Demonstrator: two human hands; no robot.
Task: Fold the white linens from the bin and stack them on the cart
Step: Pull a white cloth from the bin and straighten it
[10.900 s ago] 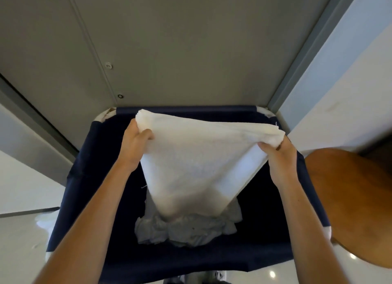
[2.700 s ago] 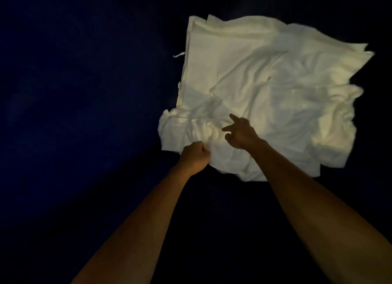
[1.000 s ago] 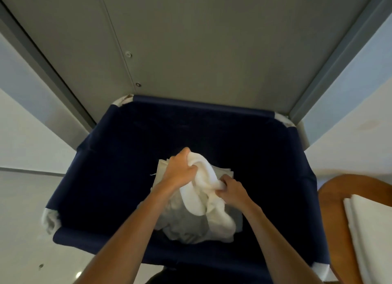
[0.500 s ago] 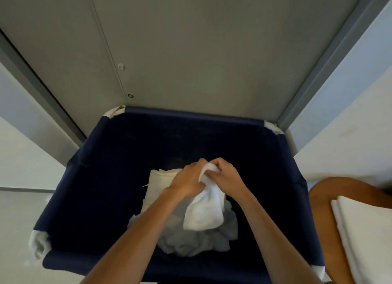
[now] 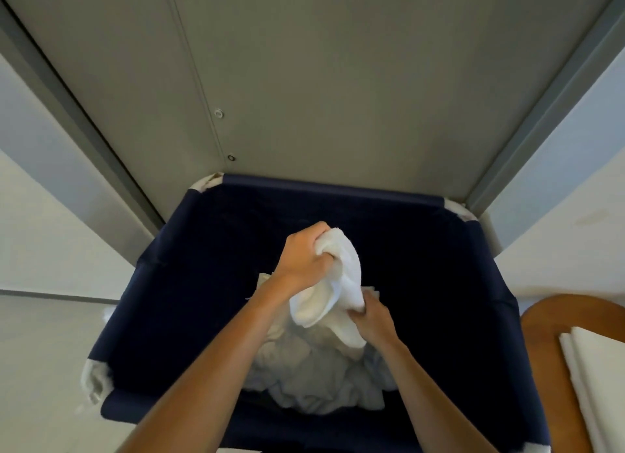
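Left hand (image 5: 304, 259): clenched round the top of a white towel (image 5: 341, 280), frame centre.
Right hand (image 5: 372, 320): pinches the towel's lower part.
Bin (image 5: 189, 283): dark blue, centre, holding crumpled linens (image 5: 314, 378).
Cart (image 5: 548, 344): wooden, lower right, bearing folded linens (image 5: 595, 368).
Room: grey wall panel (image 5: 304, 80) above; pale floor (image 5: 40, 368) lower left.

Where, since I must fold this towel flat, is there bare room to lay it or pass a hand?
Bare wood on the cart shows between the bin and the folded stack. Inside the bin, dark fabric lies bare left of and beyond the linen pile. Crowded: the middle, where left hand and right hand grip the towel.
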